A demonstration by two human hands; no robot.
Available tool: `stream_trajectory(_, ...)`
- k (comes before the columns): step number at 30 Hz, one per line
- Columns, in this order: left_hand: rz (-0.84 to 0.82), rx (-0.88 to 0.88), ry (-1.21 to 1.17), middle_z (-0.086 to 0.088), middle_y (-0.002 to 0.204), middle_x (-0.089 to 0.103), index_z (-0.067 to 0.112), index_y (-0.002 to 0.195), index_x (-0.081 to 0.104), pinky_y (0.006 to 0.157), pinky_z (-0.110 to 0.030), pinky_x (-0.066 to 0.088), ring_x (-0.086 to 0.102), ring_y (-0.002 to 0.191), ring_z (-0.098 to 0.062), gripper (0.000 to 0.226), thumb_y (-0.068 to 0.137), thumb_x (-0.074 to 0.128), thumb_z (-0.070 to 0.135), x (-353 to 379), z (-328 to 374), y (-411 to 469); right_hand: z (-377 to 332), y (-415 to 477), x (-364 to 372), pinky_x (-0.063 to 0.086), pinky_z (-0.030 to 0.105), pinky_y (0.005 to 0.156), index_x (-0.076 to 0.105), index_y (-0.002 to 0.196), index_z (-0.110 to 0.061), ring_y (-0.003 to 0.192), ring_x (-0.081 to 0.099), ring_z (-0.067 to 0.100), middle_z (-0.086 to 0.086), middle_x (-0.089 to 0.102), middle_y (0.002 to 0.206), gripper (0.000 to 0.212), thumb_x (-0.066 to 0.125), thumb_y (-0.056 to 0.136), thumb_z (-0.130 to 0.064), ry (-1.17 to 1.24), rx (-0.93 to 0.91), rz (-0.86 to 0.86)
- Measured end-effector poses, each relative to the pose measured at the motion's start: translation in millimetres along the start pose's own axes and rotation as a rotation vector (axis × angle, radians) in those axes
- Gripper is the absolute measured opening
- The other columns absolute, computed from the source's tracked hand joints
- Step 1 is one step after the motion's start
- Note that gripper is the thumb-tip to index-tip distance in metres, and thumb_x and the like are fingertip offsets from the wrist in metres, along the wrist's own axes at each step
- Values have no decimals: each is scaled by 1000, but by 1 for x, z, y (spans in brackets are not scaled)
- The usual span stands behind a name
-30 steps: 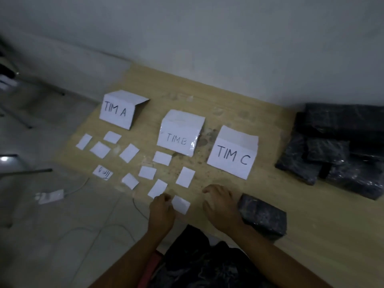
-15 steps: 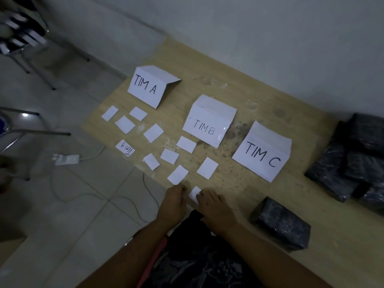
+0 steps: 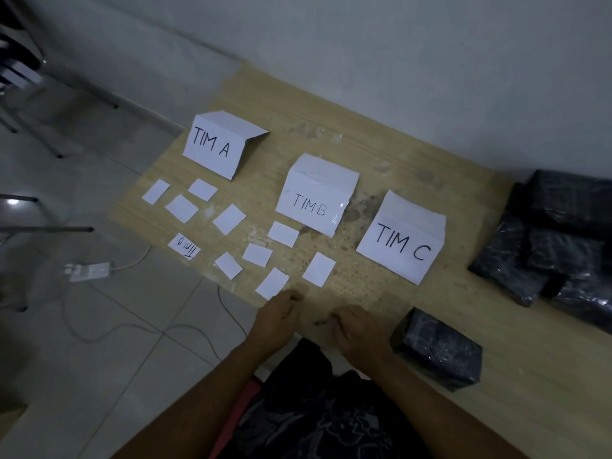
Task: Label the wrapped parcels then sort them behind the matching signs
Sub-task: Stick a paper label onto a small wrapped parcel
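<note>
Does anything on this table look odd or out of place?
One slip near the left edge shows handwriting, apparently Tim B, upside down to the camera, while the other slips lie blank. The tabletop beside the TIM B sign looks stained and blotchy.

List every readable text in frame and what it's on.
"TIM A": left folded sign.
"TIM B": middle folded sign.
"TIM C": right folded sign.
"Tim B", upside down to the camera: written slip nearer than the left folded sign.
Other slips show blank; no text readable on the wrapped parcels.
</note>
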State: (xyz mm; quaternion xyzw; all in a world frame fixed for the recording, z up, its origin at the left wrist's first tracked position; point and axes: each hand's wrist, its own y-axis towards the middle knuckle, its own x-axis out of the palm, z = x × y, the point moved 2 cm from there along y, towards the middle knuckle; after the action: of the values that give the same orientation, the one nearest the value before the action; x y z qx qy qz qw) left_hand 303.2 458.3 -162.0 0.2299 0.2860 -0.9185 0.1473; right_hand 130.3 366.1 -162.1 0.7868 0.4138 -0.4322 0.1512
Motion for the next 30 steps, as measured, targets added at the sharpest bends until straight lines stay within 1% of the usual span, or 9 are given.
stream_trajectory(3,-63,-37,-186,2,98,69,20,102,65,85,-30,47,62,93,-13,43,95,39,54,1,20,4,-2,2,-25,50,31,80,65,111,-9,94,62,18,4,67,102,26,50,96,-25,276,200,32)
stream_trajectory(5,-123,6,-235,2,89,69,21,92,66,81,-29,49,64,88,-13,29,95,49,45,2,36,9,0,-2,-41,48,18,73,62,115,-12,85,61,2,-6,64,96,23,57,95,-22,407,338,86)
stream_trajectory(7,-178,48,-246,3,90,71,19,95,68,79,-22,52,67,87,-11,15,92,60,32,5,55,14,5,-10,-58,47,12,65,60,115,-15,75,60,-3,-11,64,87,25,64,91,-19,468,387,214)
stream_trajectory(10,-200,151,-266,3,82,72,7,93,70,70,-12,49,65,74,-1,13,90,64,18,12,84,16,14,-23,-80,55,27,63,56,117,-21,72,65,8,0,70,83,32,69,87,-22,574,464,304)
stream_trajectory(12,-192,137,-341,3,83,73,8,95,70,69,-16,51,65,73,-1,12,91,63,17,15,96,17,13,-29,-92,56,32,61,53,119,-22,72,68,14,3,71,83,37,70,86,-22,675,508,318)
stream_trajectory(16,-276,100,-440,2,91,74,17,95,69,73,-25,56,69,83,-9,8,92,61,19,35,130,20,22,-61,-121,60,34,65,50,122,-23,79,71,11,1,73,88,42,71,86,-15,821,632,469)
stream_trajectory(21,-413,118,-394,0,94,75,11,99,69,77,-28,56,70,87,-12,17,92,61,24,66,166,20,44,-100,-139,58,33,63,54,121,-21,78,70,15,1,74,92,36,67,88,-18,800,763,612)
stream_trajectory(25,-448,137,-276,2,89,74,14,92,71,73,-26,55,69,84,-12,14,92,62,24,90,181,19,63,-121,-146,54,21,60,56,119,-19,77,70,12,0,74,91,31,65,90,-19,768,832,667)
stream_trajectory(30,-432,119,-115,3,90,72,12,90,72,67,-14,48,66,85,-9,16,86,69,27,114,174,19,90,-137,-140,50,13,56,54,118,-17,81,67,3,-1,74,90,33,67,89,-24,701,919,610)
